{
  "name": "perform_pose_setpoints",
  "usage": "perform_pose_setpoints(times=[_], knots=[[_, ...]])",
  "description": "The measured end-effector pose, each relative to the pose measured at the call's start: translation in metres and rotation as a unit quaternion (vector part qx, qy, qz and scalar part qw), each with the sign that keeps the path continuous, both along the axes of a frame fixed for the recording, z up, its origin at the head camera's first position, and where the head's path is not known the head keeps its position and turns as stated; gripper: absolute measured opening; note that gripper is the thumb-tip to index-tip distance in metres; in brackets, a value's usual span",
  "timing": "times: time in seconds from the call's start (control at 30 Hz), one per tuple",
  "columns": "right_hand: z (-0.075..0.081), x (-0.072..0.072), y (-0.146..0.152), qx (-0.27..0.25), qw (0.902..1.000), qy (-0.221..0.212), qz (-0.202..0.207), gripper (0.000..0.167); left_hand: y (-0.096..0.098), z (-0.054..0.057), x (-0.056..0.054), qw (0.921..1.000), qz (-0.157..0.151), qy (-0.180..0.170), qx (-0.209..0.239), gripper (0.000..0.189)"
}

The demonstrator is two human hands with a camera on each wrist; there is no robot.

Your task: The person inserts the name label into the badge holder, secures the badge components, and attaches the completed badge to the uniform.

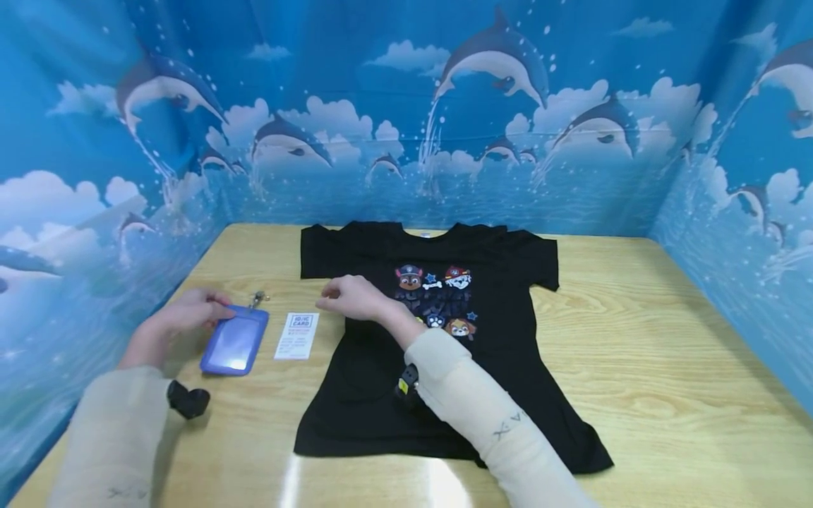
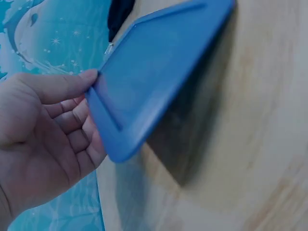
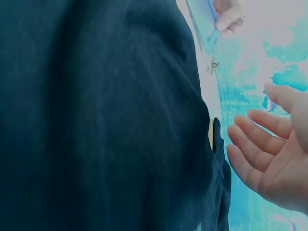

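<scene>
A blue badge holder [image 1: 235,342] with a clear window is pinched at its top left corner by my left hand [image 1: 193,310]. In the left wrist view, the thumb lies on the front of the badge holder [image 2: 149,72], the fingers behind it, and one edge is tilted up off the table. A metal clip [image 1: 257,299] hangs at its top. To its right lies a white printed card [image 1: 297,336]. My right hand [image 1: 356,298] hovers over the left part of a black T-shirt [image 1: 381,374], fingers loosely bent with nothing in them, as the right wrist view shows [image 3: 269,144].
The T-shirt lies spread flat on the wooden table [image 1: 635,339], with cartoon dog prints on its chest. A blue curtain [image 1: 381,176] with dolphins closes off the back and both sides. Small black cameras sit on both wrists.
</scene>
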State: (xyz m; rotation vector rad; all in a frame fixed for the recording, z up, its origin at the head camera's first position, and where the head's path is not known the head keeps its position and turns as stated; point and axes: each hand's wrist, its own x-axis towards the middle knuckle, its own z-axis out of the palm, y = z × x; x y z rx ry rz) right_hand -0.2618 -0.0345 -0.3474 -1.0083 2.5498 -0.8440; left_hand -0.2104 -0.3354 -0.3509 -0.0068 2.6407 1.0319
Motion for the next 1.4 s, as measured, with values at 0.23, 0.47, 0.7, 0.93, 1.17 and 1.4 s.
perform_pose_setpoints(times=[0.23, 0.47, 0.7, 0.93, 1.17, 1.4], knots=[[0.002, 0.004, -0.011, -0.012, 0.9999, 0.006, -0.007, 0.037, 0.005, 0.014, -0.005, 0.9982, -0.008, 0.021, 0.055, 0.040], [0.003, 0.006, -0.022, -0.026, 0.9993, 0.019, -0.021, 0.037, 0.020, 0.028, -0.010, 0.9971, -0.016, 0.022, 0.072, 0.038], [0.002, 0.007, -0.030, -0.057, 0.9970, 0.013, -0.050, 0.036, 0.037, 0.035, -0.015, 0.9944, -0.028, 0.047, 0.090, 0.031], [0.004, 0.009, -0.036, -0.111, 0.9889, -0.002, -0.099, 0.031, 0.052, 0.038, -0.015, 0.9927, -0.040, 0.068, 0.092, 0.027], [0.006, 0.008, -0.034, -0.120, 0.9801, 0.002, -0.158, 0.020, 0.064, 0.040, -0.016, 0.9909, -0.055, 0.085, 0.089, 0.024], [0.009, 0.003, -0.024, -0.133, 0.9801, -0.012, -0.147, 0.016, 0.074, 0.042, -0.019, 0.9890, -0.065, 0.091, 0.096, 0.023]])
